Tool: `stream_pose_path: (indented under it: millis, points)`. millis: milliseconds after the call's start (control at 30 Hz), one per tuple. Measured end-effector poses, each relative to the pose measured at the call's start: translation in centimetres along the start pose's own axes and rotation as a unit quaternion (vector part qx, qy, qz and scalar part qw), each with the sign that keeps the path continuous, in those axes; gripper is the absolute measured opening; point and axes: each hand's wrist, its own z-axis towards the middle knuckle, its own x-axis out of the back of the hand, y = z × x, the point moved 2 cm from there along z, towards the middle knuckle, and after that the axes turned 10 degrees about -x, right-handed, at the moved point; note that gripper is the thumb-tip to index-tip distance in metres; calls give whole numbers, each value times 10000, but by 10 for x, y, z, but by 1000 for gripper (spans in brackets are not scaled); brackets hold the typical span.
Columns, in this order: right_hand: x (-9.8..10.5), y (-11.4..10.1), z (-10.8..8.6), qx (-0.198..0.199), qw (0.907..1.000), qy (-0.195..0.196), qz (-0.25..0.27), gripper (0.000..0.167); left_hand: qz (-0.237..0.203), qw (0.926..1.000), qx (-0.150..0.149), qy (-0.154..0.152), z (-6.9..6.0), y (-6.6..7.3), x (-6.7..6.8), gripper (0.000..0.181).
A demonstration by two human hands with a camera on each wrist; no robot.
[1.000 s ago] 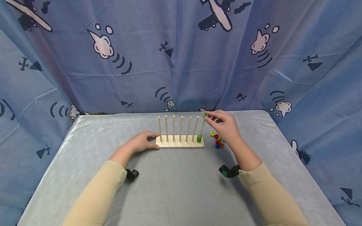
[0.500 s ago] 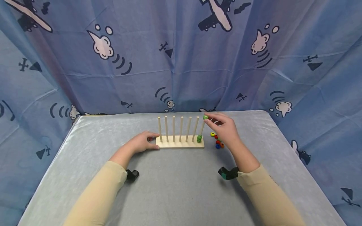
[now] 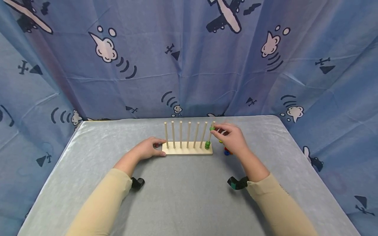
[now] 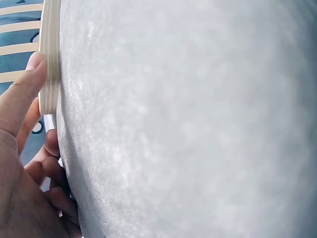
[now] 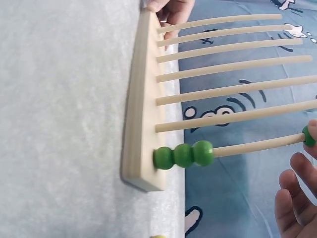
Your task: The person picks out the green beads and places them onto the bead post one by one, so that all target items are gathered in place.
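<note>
A wooden peg stand [image 3: 187,150] with a row of several upright pegs lies across the table. My left hand [image 3: 145,148] holds its left end, thumb at the front; the left wrist view has the thumb on the base [image 4: 50,84]. Low on the rightmost peg sit three green beads [image 5: 183,155], stacked against the base. My right hand [image 3: 234,137] pinches another green bead [image 3: 212,128] between thumb and forefinger. That bead [image 5: 308,137] is around the upper part of the same peg, with bare peg between it and the stack. The other pegs carry no beads.
Loose beads lie on the table right of the stand, partly hidden by my right hand; a blue bead [image 3: 226,152] and a bit of yellow show. A grey cloth covers the table [image 3: 183,193]. Behind it hangs a blue patterned curtain [image 3: 147,65].
My right hand has lowered the green bead from the tip of the rightmost peg a little way down it. The left hand keeps its hold on the stand.
</note>
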Motion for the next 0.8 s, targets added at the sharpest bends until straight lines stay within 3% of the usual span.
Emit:
stream_pose_path:
  millis: [800]
  points:
    - [-27,30,-3,-43,9963,-616,-590,24,-26,9999,107,-15,1,-4,-2,67]
